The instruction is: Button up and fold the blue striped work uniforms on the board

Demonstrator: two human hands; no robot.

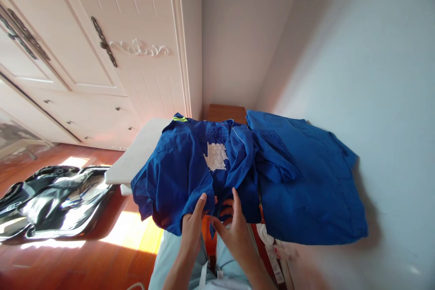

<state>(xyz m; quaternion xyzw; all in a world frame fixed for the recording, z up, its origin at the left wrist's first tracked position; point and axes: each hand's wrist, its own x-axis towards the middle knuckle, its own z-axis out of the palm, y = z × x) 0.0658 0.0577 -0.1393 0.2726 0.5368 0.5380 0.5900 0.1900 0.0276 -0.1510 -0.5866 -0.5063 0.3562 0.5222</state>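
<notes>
A blue work shirt or jacket (173, 167) with a yellow reflective strip lies spread on a white tabletop (142, 149), its front parted. Inside it shows a ragged-edged white patch (215, 156). My left hand (194, 222) grips the near hem, thumb on top and the other fingers mostly hidden beneath the cloth. Just right of it, my right hand (233, 226) is at the same hem with fingers apart and curved. Its thumb is close to a small hanging corner of the cloth. One sleeve (275, 154) stretches out to the right.
Another folded blue garment (312, 181) rests to the right, against the pale wall (384, 99). A white wardrobe (142, 22) rises at the back left. On the wooden floor (125, 244), an open black suitcase (61, 204) lies to the left. Behind the jacket is a brown wooden surface (226, 112).
</notes>
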